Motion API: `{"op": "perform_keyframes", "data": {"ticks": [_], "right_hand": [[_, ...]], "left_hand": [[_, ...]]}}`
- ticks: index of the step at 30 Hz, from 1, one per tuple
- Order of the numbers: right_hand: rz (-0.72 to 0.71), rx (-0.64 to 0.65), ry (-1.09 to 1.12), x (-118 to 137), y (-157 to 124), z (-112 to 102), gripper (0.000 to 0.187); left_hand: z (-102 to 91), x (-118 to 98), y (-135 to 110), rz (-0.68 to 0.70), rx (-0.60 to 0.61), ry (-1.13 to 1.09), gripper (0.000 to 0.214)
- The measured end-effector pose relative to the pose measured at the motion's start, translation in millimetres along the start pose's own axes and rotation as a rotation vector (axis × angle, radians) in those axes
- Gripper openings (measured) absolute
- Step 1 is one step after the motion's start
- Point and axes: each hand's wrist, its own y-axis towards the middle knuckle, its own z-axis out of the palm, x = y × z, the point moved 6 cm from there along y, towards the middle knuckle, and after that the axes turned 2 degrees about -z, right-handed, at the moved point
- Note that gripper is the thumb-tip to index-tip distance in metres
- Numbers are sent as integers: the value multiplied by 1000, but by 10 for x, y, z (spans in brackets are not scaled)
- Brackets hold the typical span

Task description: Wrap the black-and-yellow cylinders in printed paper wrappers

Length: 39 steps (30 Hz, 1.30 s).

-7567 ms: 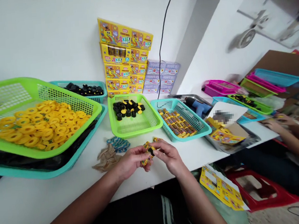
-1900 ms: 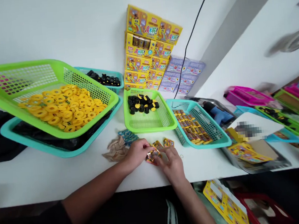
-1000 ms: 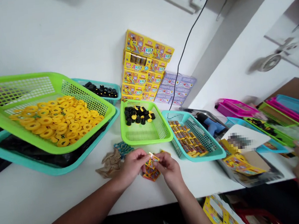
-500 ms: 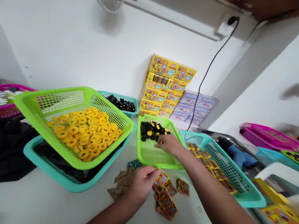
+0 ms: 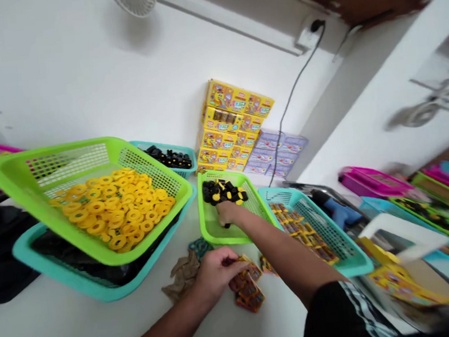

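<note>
My right hand [image 5: 228,212] reaches into the small green basket [image 5: 265,207], its fingers closed around a small black piece [image 5: 227,225]. Just beyond it, a heap of black and yellow pieces [image 5: 220,190] lies at the basket's far end. My left hand [image 5: 215,270] is above the table in front of this basket, thumb and fingers pinched together. Something dark shows between them, too small to name. Beside and under its fingertips lies a loose pile of small printed orange packets [image 5: 249,292]. My right forearm partly covers another packet [image 5: 267,265].
A large green basket of yellow rings [image 5: 125,203] rests on a teal basket [image 5: 101,292] at left. To the right is a teal basket [image 5: 355,267] with rows of packets. Yellow boxes [image 5: 232,126] are stacked against the wall. A crumpled brown cloth [image 5: 182,277] lies by my left hand.
My right hand has moved nearer and left within the small green basket, and a black piece now shows at its fingers. My left hand stays by the packets. The view has shifted to the right.
</note>
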Motion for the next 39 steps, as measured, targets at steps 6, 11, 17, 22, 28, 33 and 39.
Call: {"op": "perform_keyframes", "data": {"ticks": [6,11,17,22,28,33,39], "right_hand": [[51,35,170,-208,-367,-91,9],[20,-206,443,-459,-882,-309,21],[-117,-573,1411,-622,-1838,-6,25],[-57,-828,1590,-587,-2181,218,26],[-74,-811,1568,-486,-2125,239,27],[15,-863,1602,-504,-2066,335,28],[52,-919,1540,-416,-2051,369,28]], "left_hand": [[18,-35,-21,37,36,26,40],[1,-102,-66,101,-12,41,35],[33,-96,-97,136,44,79,26],[103,-39,-132,143,119,137,22],[155,-89,-164,147,115,144,20],[152,-100,-169,141,127,128,21],[105,10,-134,103,118,65,22]]}}
